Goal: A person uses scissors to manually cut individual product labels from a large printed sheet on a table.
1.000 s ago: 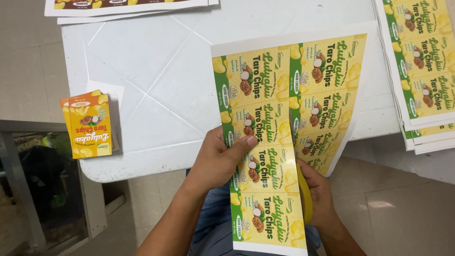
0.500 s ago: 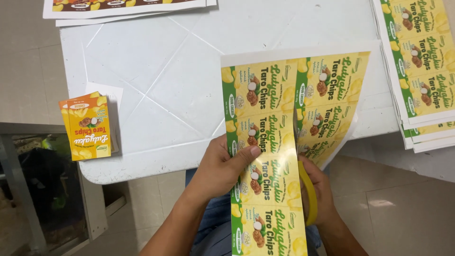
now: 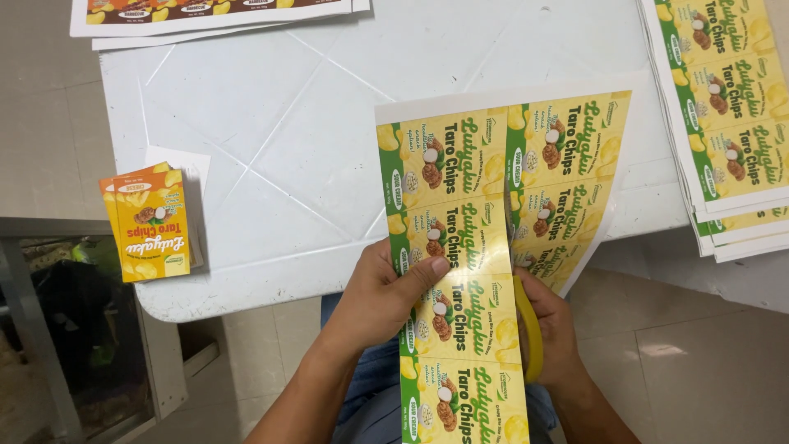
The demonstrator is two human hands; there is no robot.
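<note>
**Label sheet under cut at worktop edge**

The white worktop carries a sheet stack at your right. The printed label sheet overhangs its near edge. Your left hand pinches the sheet's left strip, grip closed. Your right hand grips yellow-handled scissors.

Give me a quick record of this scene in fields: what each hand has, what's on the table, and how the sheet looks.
left hand: holds the left strip of the printed label sheet, thumb on top
right hand: grips yellow-handled scissors under the sheet
sheet state: split lengthwise between two label columns
table: white
table left edge: small stack of orange cut labels
table right: stack of uncut sheets
table top edge: more printed sheets
</note>
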